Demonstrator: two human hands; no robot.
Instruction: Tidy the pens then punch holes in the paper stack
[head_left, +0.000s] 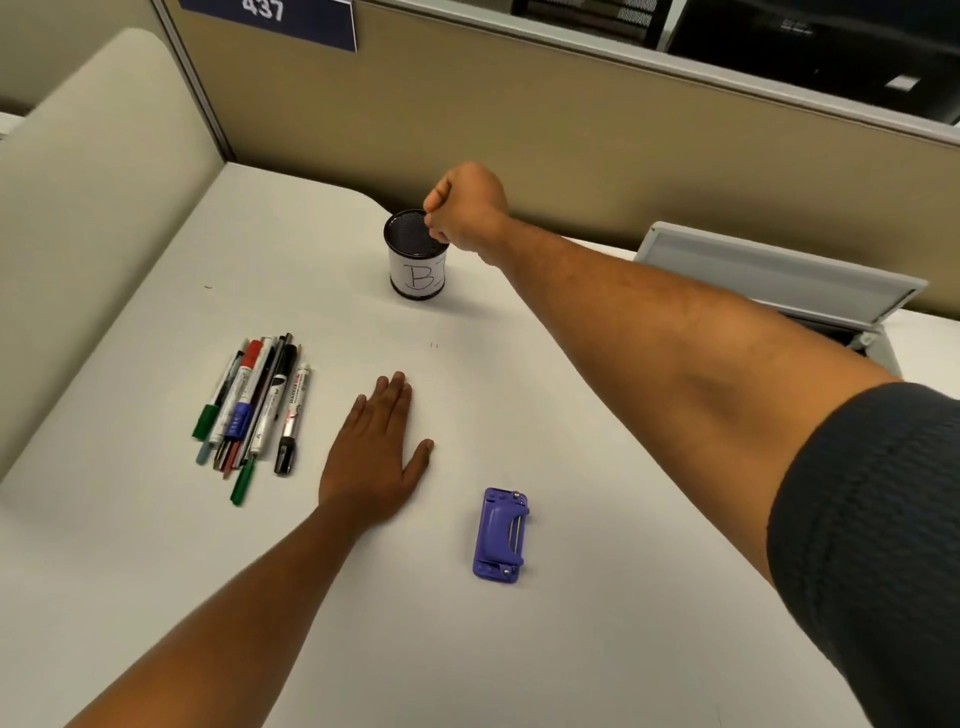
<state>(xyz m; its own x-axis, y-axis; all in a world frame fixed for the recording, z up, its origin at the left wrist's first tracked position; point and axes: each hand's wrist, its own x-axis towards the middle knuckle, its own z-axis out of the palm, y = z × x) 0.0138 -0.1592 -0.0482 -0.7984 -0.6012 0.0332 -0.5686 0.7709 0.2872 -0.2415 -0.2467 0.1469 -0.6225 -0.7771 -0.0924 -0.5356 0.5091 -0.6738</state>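
Our right hand (465, 208) is at the far rim of the tabletop (571, 597), fingers curled down onto the edge of the black mesh cup (417, 254); looks like it grips the rim, though the fingertips are partly hidden. The cup stands upright and wears a white label marked "B". Our left hand (376, 452) lies flat on the tabletop, fingers straight, holding nothing. The pens (254, 405) sit in a loose bundle just left of that hand, well apart from the cup. A purple hole punch (501, 535) sits right of the left hand, under our outstretched right forearm. A grey tray-like unit (779, 275) is at the right edge, partly blocked by the arm. A tan partition wall (571, 130) runs behind the cup.
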